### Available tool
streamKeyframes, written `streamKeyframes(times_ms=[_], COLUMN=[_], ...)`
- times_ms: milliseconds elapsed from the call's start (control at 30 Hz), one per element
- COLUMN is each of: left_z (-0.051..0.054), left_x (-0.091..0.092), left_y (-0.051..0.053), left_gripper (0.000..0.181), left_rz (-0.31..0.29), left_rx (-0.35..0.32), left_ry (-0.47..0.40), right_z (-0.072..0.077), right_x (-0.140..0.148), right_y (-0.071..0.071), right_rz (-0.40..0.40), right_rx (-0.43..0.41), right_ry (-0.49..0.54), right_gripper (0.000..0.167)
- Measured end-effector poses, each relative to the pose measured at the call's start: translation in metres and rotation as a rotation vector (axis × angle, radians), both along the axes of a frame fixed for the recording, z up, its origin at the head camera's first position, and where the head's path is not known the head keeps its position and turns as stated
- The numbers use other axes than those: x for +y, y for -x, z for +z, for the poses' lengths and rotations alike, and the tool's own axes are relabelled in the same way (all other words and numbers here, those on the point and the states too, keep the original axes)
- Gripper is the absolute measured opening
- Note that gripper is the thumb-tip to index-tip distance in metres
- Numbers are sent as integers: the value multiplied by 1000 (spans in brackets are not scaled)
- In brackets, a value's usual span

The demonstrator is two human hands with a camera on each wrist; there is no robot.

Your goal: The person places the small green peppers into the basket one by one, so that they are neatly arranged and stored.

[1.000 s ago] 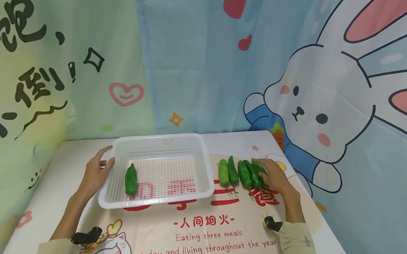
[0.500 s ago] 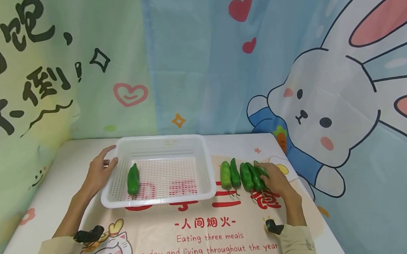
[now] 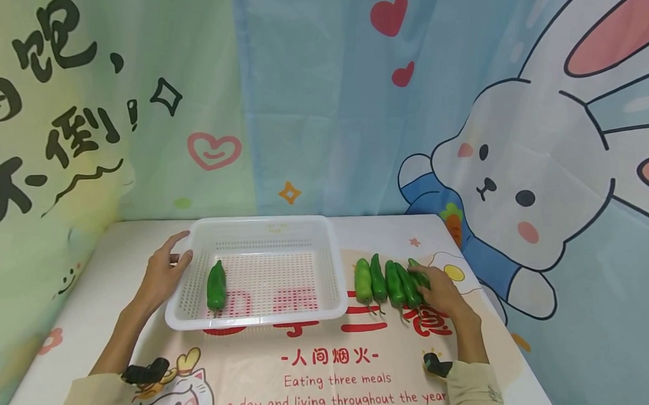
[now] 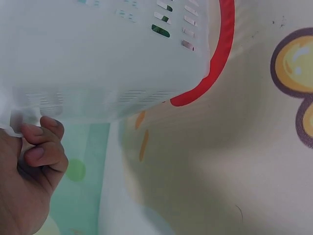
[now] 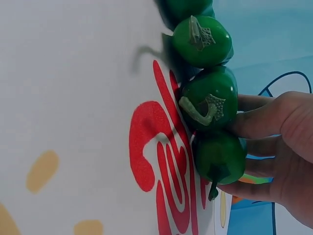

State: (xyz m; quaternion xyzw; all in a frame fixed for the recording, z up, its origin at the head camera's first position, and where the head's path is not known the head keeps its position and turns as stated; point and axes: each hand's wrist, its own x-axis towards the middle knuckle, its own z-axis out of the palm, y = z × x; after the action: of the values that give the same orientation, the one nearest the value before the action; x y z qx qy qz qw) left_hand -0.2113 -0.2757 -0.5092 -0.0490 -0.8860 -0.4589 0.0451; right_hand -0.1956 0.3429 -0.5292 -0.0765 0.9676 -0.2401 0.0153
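Note:
A white plastic basket (image 3: 256, 320) with perforated walls stands on the table, with one green pepper (image 3: 216, 286) lying inside at its left. My left hand (image 3: 165, 273) holds the basket's left rim; in the left wrist view its fingers (image 4: 46, 154) are curled beneath the rim, and the thumb is largely hidden. To the right of the basket, several green peppers (image 3: 396, 284) lie side by side, stems toward me. My right hand (image 3: 442, 288) grips the rightmost pepper (image 5: 220, 156), thumb on its near side and fingers behind it. That thumb also touches the neighbouring pepper (image 5: 209, 98).
A printed mat (image 3: 331, 365) with red characters covers the table (image 3: 101, 260). Behind the table hangs a curtain (image 3: 298, 107) with a rabbit drawing. Black straps (image 3: 147, 371) circle both wrists.
The whole head view has shifted slightly. My right fingers have closed in around the rightmost pepper, which still lies beside the others. My left hand stays at the basket's rim.

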Motion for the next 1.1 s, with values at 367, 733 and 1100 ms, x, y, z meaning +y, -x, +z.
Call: streamKeyframes(times_ms=[367, 733, 1100], left_z=[1, 1, 1], left_x=[0, 0, 1], left_y=[0, -1, -1], left_gripper=[61, 60, 59], left_rz=[-2, -5, -4], left_rx=[3, 4, 15], left_ry=[0, -4, -8], right_z=[-4, -3, 6], right_x=[4, 9, 10], right_y=[2, 2, -1], right_rz=[-19, -38, -64], right_rx=[-10, -16, -5], right_ry=[-1, 1, 11], right_gripper=[49, 46, 44])
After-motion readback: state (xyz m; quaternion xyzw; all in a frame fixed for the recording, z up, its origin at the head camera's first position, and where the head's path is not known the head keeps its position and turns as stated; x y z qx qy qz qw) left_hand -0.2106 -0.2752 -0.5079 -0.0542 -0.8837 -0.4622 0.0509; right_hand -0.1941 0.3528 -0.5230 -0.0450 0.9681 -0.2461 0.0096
